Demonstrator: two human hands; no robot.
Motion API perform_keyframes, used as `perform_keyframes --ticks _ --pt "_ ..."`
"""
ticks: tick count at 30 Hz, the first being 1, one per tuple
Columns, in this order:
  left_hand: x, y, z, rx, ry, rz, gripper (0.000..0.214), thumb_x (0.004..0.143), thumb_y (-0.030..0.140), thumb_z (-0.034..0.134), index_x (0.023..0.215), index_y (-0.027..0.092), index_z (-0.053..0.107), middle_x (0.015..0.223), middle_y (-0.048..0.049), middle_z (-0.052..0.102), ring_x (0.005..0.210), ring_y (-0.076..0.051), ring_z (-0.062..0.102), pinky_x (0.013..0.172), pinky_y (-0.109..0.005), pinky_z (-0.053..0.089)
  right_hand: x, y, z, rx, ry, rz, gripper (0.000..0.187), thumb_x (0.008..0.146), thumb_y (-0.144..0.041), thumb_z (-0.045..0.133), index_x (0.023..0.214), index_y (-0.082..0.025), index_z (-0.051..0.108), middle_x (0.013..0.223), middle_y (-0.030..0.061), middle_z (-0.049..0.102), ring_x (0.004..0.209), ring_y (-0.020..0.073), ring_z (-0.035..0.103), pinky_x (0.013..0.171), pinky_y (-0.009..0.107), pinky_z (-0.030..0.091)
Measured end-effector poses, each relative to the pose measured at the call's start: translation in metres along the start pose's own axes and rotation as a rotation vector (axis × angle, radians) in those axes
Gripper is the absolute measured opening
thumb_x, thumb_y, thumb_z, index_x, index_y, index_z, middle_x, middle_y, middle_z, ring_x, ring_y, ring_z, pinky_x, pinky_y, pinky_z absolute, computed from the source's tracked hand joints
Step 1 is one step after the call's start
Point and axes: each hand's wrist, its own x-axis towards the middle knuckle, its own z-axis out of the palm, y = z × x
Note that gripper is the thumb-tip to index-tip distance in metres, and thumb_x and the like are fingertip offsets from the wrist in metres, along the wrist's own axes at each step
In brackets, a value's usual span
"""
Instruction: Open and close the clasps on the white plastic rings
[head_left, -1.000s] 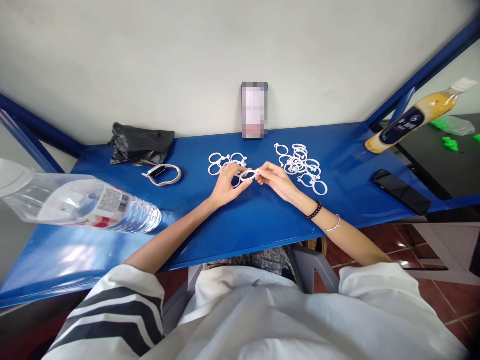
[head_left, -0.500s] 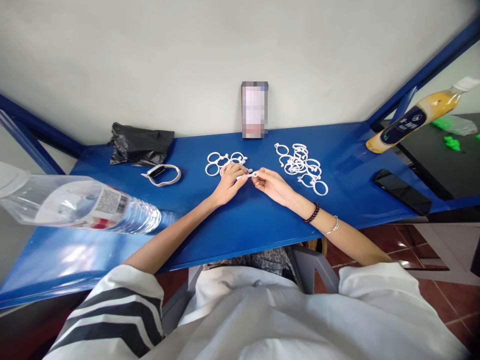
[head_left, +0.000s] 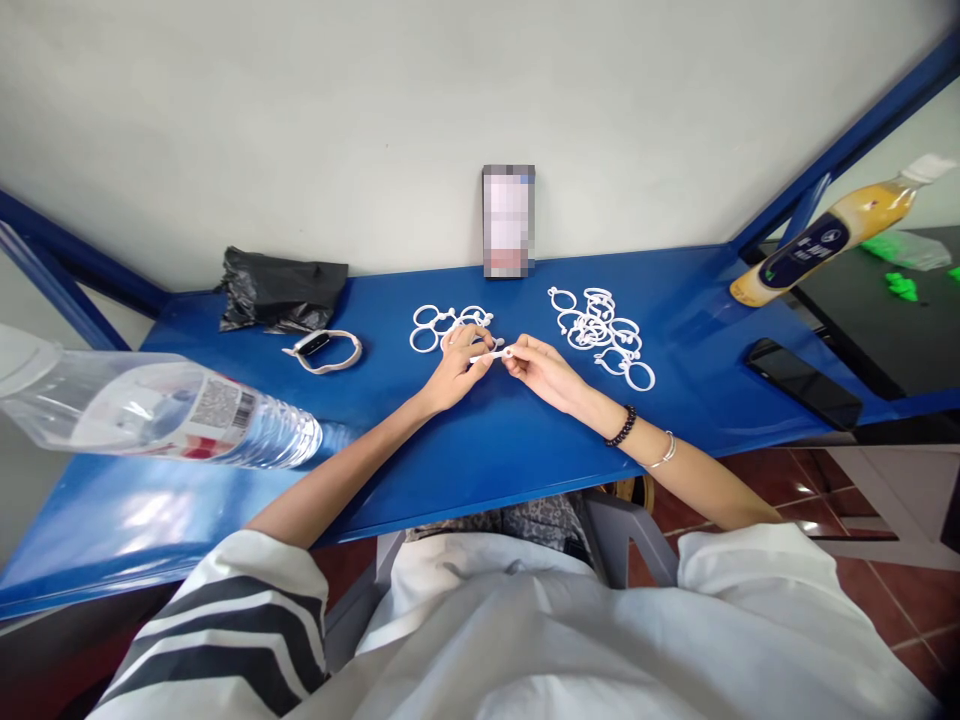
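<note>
Between my two hands is a white plastic ring, seen nearly edge-on. My left hand pinches one side of it between thumb and fingers. My right hand grips the other end, where a small knob shows at the fingertips. Just beyond my left hand lie several white rings with little knobs, partly hidden by its fingers. A larger heap of similar white rings spreads over the table to the right of my right hand.
On the blue table lie a black plastic bag, a pale-strapped watch and a dark phone. Another phone leans on the wall. A water bottle stands left; a yellow drink bottle stands right.
Both hands stay nearly in place on the white ring. My left fingers lift and spread slightly, and the right fingertips shift a little to the left.
</note>
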Motion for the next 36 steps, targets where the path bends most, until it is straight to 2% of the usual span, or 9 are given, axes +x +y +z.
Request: perform_keyframes --ticks 8,12,15,18,20,24,29,32,36 --pt "0.0 -0.002 0.001 0.041 0.012 -0.003 0.051 0.098 0.056 0.025 0.081 0.02 0.057 0.108 -0.0097 0.055 0.108 -0.024 0.049 0.106 -0.048 0.035 -0.001 0.002 -0.003 -0.073 -0.007 -0.037 0.03 0.072 -0.038 0.08 0.07 -0.02 0.056 0.069 -0.0033 0.059 0.068 0.01 0.052 0.066 0.025 0.043" --pt "-0.002 0.003 0.004 0.103 0.08 0.021 0.043 0.098 0.051 0.03 0.086 0.02 0.058 0.109 -0.0099 0.056 0.11 -0.024 0.049 0.104 -0.045 0.037 0.0 0.003 -0.006 -0.151 -0.007 -0.077 0.027 0.075 -0.042 0.076 0.076 -0.021 0.059 0.074 -0.0017 0.061 0.072 0.0115 0.056 0.071 0.027 0.045" --pt "-0.004 0.008 0.008 0.205 0.187 0.002 0.035 0.095 0.05 0.041 0.09 0.02 0.058 0.114 -0.0116 0.056 0.114 -0.026 0.048 0.104 -0.046 0.036 0.002 0.0 -0.01 -0.382 0.039 -0.207 0.024 0.085 -0.045 0.065 0.083 -0.022 0.063 0.081 0.0006 0.064 0.077 0.0142 0.059 0.077 0.03 0.048" --pt "-0.005 0.011 0.011 0.305 0.269 -0.078 0.031 0.091 0.049 0.051 0.101 0.019 0.058 0.122 -0.014 0.054 0.12 -0.03 0.046 0.105 -0.048 0.033 0.005 -0.009 -0.019 -0.835 0.138 -0.407 0.021 0.094 -0.037 0.051 0.095 -0.022 0.065 0.099 0.0058 0.066 0.093 0.0198 0.061 0.086 0.037 0.049" --pt "-0.005 0.01 0.012 0.349 0.308 -0.143 0.033 0.091 0.047 0.053 0.107 0.019 0.057 0.126 -0.0156 0.053 0.125 -0.032 0.044 0.106 -0.05 0.031 0.009 -0.015 -0.029 -1.187 0.227 -0.542 0.021 0.093 -0.027 0.049 0.103 -0.02 0.066 0.11 0.0102 0.065 0.109 0.0252 0.057 0.097 0.043 0.046" --pt "-0.006 0.005 0.015 0.41 0.369 -0.218 0.035 0.091 0.045 0.054 0.114 0.02 0.056 0.132 -0.0177 0.051 0.127 -0.036 0.043 0.107 -0.055 0.027 0.018 -0.022 -0.054 -1.614 0.379 -0.571 0.03 0.093 -0.023 0.047 0.116 -0.016 0.065 0.13 0.0163 0.057 0.127 0.0344 0.045 0.107 0.055 0.038" --pt "-0.006 -0.002 0.019 0.478 0.399 -0.207 0.035 0.092 0.045 0.053 0.116 0.02 0.056 0.13 -0.0185 0.053 0.126 -0.035 0.046 0.106 -0.056 0.027 0.025 -0.019 -0.073 -1.769 0.42 -0.523 0.036 0.096 -0.029 0.042 0.116 -0.014 0.068 0.133 0.0186 0.057 0.13 0.0379 0.043 0.11 0.063 0.029" --pt "-0.007 -0.004 0.02 0.479 0.408 -0.201 0.037 0.092 0.047 0.051 0.118 0.021 0.055 0.13 -0.0182 0.053 0.126 -0.035 0.046 0.105 -0.056 0.028 0.025 -0.017 -0.074 -1.785 0.396 -0.527 0.04 0.097 -0.028 0.037 0.117 -0.012 0.068 0.126 0.0194 0.063 0.126 0.0373 0.046 0.112 0.065 0.024" --pt "-0.007 -0.002 0.02 0.465 0.402 -0.207 0.04 0.092 0.046 0.052 0.123 0.021 0.052 0.131 -0.0185 0.052 0.126 -0.035 0.046 0.105 -0.056 0.028 0.024 -0.018 -0.071 -1.812 0.396 -0.541 0.039 0.096 -0.023 0.037 0.114 -0.012 0.07 0.117 0.0172 0.066 0.118 0.0347 0.051 0.112 0.062 0.027"
